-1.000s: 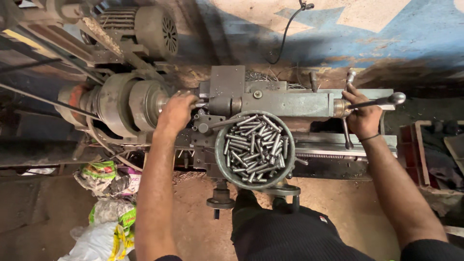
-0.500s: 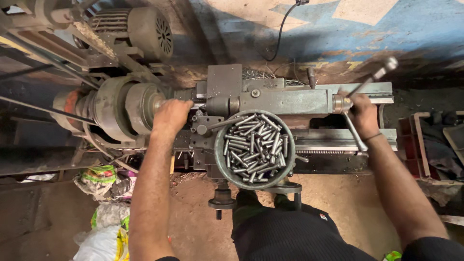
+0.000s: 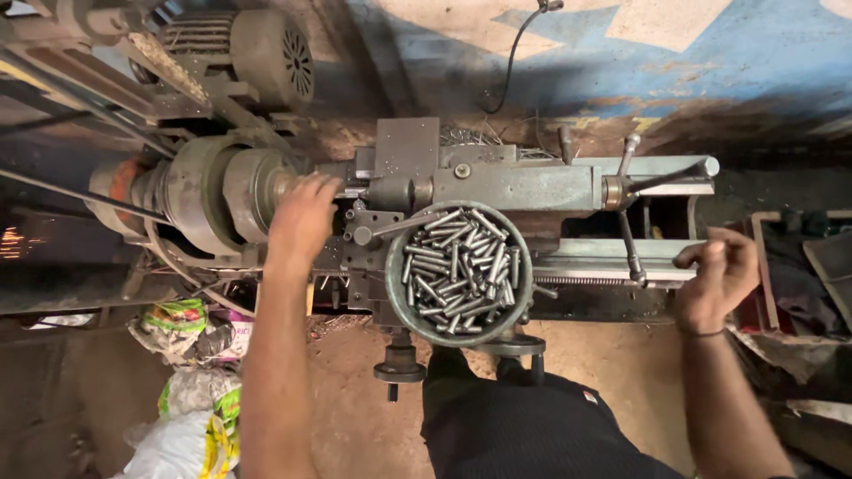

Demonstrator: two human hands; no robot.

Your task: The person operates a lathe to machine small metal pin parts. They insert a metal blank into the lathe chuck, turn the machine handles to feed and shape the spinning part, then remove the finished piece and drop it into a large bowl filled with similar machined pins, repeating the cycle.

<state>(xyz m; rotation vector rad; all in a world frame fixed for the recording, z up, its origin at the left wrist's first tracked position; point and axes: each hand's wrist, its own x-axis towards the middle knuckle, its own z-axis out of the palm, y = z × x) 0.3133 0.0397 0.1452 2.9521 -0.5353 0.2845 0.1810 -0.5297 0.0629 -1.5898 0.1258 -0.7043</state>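
Half a second ago the right hand [image 3: 721,270] was up on the spoked handle [image 3: 632,208] at the tail of the lathe [image 3: 497,186]; it has now come off and hangs loosely curled, holding nothing, at about four o'clock from the handle. The left hand [image 3: 303,217] stays at the chuck [image 3: 253,191], fingers spread and bent over the work there, though I cannot tell what they pinch. At six o'clock from the lathe's middle sits a round green bowl [image 3: 395,288] heaped with short grey metal pins [image 3: 457,266].
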